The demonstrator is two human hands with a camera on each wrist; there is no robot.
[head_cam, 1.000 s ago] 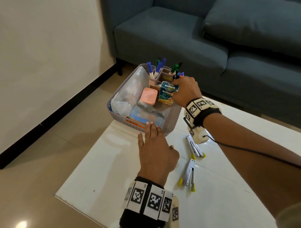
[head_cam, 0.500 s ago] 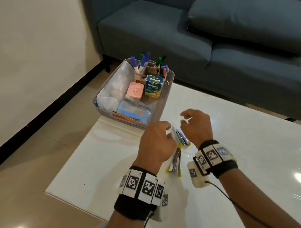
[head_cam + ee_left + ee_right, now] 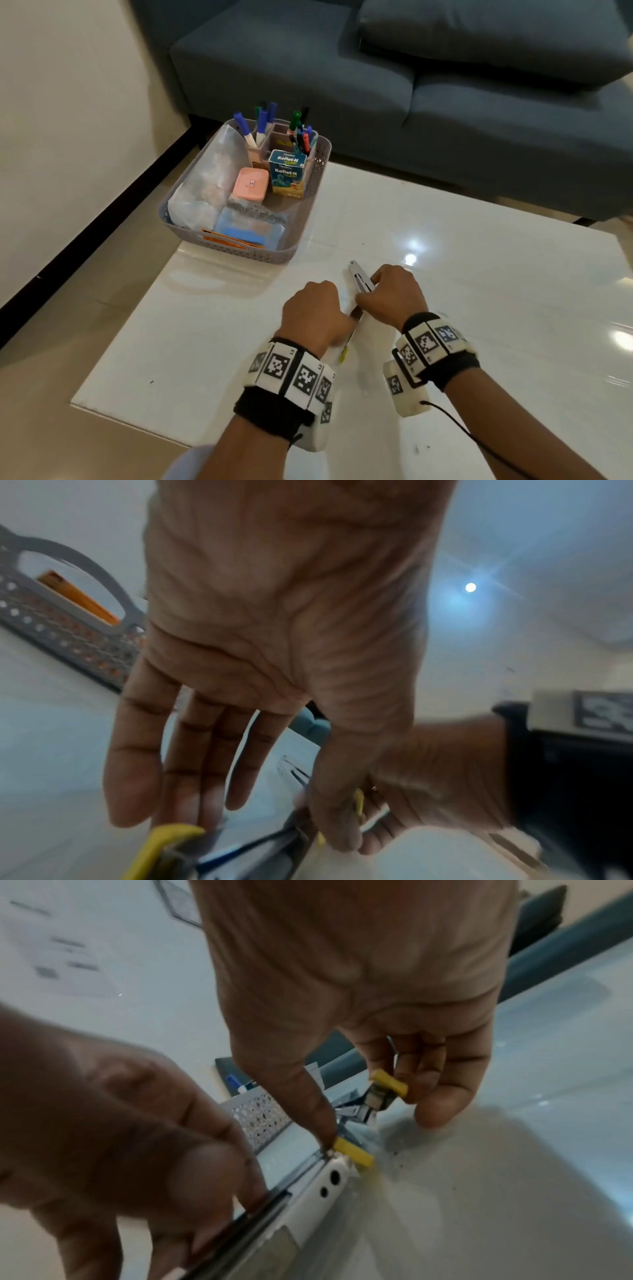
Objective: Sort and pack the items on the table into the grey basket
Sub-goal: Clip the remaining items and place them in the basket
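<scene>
Two white staplers with yellow ends lie on the white table (image 3: 479, 291), near its front. My right hand (image 3: 394, 294) curls its fingers round the farther stapler (image 3: 358, 277), whose yellow end (image 3: 388, 1085) sits between the fingers in the right wrist view. My left hand (image 3: 317, 310) is bent over the nearer stapler (image 3: 308, 1191), pinching it between fingertips and thumb; only its yellow end (image 3: 343, 354) shows in the head view. The grey basket (image 3: 308, 212) stands at the table's far left corner, beyond both hands.
The basket holds a Koflet-H box (image 3: 287, 173), a pink case (image 3: 250, 185), a pen holder with markers (image 3: 274, 133) and plastic bags (image 3: 209, 185). A blue-grey sofa (image 3: 445, 102) stands behind the table. Tiled floor lies to the left.
My right hand left the Koflet-H box in the basket and came back to the table. My left hand drew back from the basket. Both hands have closed on the staplers.
</scene>
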